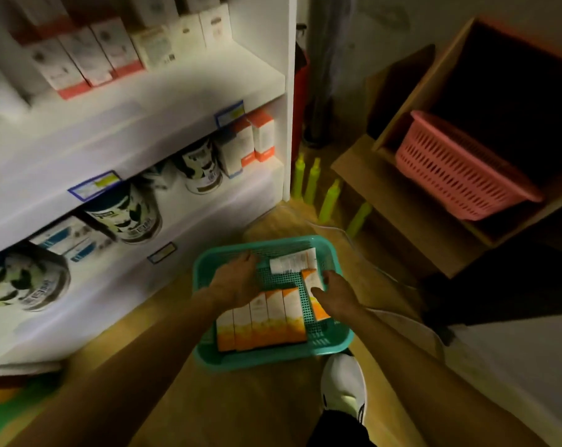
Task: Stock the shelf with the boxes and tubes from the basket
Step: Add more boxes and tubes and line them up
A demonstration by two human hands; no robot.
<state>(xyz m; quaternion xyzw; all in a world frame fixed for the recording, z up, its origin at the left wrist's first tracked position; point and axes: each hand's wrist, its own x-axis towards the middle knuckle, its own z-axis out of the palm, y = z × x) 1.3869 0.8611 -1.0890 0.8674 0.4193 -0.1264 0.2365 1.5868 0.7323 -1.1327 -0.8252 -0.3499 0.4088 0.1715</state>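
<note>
Five orange-and-white boxes (261, 321) lie in a row in the teal basket (208, 353) on the floor, with a white tube (293, 261) and another tube (313, 285) beside them, so most stocking seems left. Left hand (236, 282) spreads flat, holding nothing; right hand (336, 295) touches the tube, grip unclear. The shelf (189, 88) has open room near matching boxes (257, 140).

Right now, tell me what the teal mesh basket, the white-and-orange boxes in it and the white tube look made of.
Teal mesh basket: moulded plastic, judging by its perforated grid and rounded rim. White-and-orange boxes: printed cardboard, with crisp flat edges. White tube: probably soft plastic, smooth and matte; too blurred to be sure.
</note>
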